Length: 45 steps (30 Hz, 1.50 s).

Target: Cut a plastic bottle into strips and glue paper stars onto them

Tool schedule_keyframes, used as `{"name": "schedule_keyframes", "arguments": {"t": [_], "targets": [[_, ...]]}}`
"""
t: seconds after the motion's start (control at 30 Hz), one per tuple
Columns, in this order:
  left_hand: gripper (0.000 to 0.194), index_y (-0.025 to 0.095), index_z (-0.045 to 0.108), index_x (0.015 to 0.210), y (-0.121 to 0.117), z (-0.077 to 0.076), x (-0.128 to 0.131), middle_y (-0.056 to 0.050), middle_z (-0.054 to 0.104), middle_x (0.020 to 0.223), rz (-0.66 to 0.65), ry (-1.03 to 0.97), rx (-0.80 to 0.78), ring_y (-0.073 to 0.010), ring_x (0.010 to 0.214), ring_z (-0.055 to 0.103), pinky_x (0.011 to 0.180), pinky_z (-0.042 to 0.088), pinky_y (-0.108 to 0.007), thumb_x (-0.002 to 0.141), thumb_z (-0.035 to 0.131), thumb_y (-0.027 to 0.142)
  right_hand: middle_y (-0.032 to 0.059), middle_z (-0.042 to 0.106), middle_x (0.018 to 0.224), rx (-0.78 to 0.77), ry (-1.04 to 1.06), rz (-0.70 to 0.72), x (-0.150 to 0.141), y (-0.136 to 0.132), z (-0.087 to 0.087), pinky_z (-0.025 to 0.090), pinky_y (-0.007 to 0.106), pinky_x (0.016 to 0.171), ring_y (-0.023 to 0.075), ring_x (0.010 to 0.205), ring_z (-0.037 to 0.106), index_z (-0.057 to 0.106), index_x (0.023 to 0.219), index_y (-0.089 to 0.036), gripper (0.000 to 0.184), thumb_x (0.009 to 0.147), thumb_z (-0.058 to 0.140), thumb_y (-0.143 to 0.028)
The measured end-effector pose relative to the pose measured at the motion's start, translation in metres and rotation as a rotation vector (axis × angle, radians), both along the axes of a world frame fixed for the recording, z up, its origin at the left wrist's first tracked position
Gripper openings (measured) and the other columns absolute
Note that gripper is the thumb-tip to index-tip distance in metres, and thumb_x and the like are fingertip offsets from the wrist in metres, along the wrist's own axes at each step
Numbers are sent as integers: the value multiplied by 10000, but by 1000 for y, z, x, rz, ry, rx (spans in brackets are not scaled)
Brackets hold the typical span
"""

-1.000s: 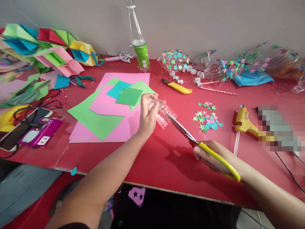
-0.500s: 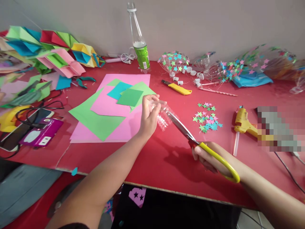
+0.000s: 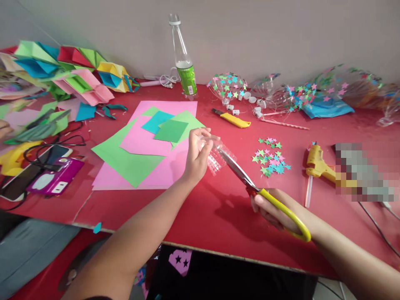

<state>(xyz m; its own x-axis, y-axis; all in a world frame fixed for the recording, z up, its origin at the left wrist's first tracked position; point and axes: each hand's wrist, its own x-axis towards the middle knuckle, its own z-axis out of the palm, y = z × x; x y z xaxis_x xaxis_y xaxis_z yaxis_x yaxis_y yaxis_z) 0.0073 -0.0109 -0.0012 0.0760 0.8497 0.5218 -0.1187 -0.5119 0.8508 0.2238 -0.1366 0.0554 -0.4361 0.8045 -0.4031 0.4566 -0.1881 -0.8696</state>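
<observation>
My left hand (image 3: 196, 157) pinches a clear, ridged piece of plastic (image 3: 215, 161) between thumb and fingers, held above the red table. In my right hand (image 3: 271, 206) is a pair of scissors (image 3: 239, 171) with yellow and red handles. Their blades point up and left, look close together, and overlap the plastic piece; whether they are cutting it I cannot tell. Loose paper stars (image 3: 272, 160) in pink, green and blue lie to the right of the blades. Left of my left hand are stacked sheets of green paper (image 3: 133, 166) and pink paper (image 3: 109, 179).
A yellow cutter (image 3: 236, 120) and a bottle with a green label (image 3: 187, 79) are farther back. At right lies a yellow glue gun (image 3: 317, 160). Star-covered clear plastic shapes (image 3: 229, 85) line the wall. A purple box (image 3: 56, 177) and phone (image 3: 34, 171) sit left, near another person's hand (image 3: 3, 128).
The view has shifted slightly, so most things appear a little lower. Both hands keep their hold on the plastic piece and the scissors, with hardly any visible movement.
</observation>
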Motion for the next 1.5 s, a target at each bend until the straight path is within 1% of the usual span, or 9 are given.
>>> {"name": "schedule_keyframes", "arguments": {"t": [0.17,0.43,0.67,0.8,0.93,1.13,1.33,1.4,1.5], "targets": [[115,264,477,1045,-2,1,1,-23,459,1156,-6,8,28,-125,929,645,931,540,-399,945,517,222,-67,375,431,-55,-7,-37,-3,0,-1,283,217,404,62,374,351,422,651,-202,645,845,345,-813],[121,263,477,1049,-1,1,1,-23,461,1148,-23,-8,34,-115,916,638,881,569,-362,946,512,210,-81,329,427,-128,-22,-96,-7,0,-1,238,208,355,51,340,306,355,615,-222,676,757,379,-882],[116,255,474,1033,-2,3,1,-23,456,1136,-22,-4,21,-120,928,644,883,565,-361,940,515,198,-67,378,450,-7,30,5,-1,-1,-4,270,224,417,64,397,338,411,662,-206,607,875,361,-773],[119,256,460,1036,0,0,1,-21,458,1136,-17,-1,9,-115,908,646,881,562,-370,941,505,200,-54,410,484,30,24,22,0,0,-3,285,231,436,68,424,355,419,660,-204,612,877,355,-772],[120,254,463,1041,-1,-1,1,-24,457,1133,-11,26,21,-120,905,650,883,556,-384,939,499,202,-61,404,474,12,41,4,-1,0,-2,285,228,424,63,402,341,426,665,-203,621,864,356,-787],[128,255,475,1059,-2,0,1,-27,465,1134,-10,63,77,-121,911,652,946,528,-410,942,511,216,-75,374,439,-109,29,-89,-5,-2,-4,287,213,395,59,367,335,431,653,-202,643,831,369,-817],[134,264,480,1065,1,-3,2,-25,467,1130,-13,43,89,-108,890,646,856,559,-342,944,512,217,-79,354,412,-59,-12,-74,-6,-2,-5,237,207,367,51,346,316,364,616,-216,624,848,379,-795],[133,264,482,1067,1,-2,1,-25,472,1131,-6,48,94,-109,897,643,873,554,-351,945,514,224,-84,341,410,-73,-3,-80,-5,-2,-5,233,210,366,53,342,307,372,628,-217,627,839,373,-807],[128,259,483,1067,-2,-1,1,-33,485,1131,-14,75,107,-129,929,637,932,533,-397,945,516,239,-78,375,436,-40,19,-50,-4,-1,-3,277,217,390,62,366,335,422,683,-208,612,857,362,-792]]}}
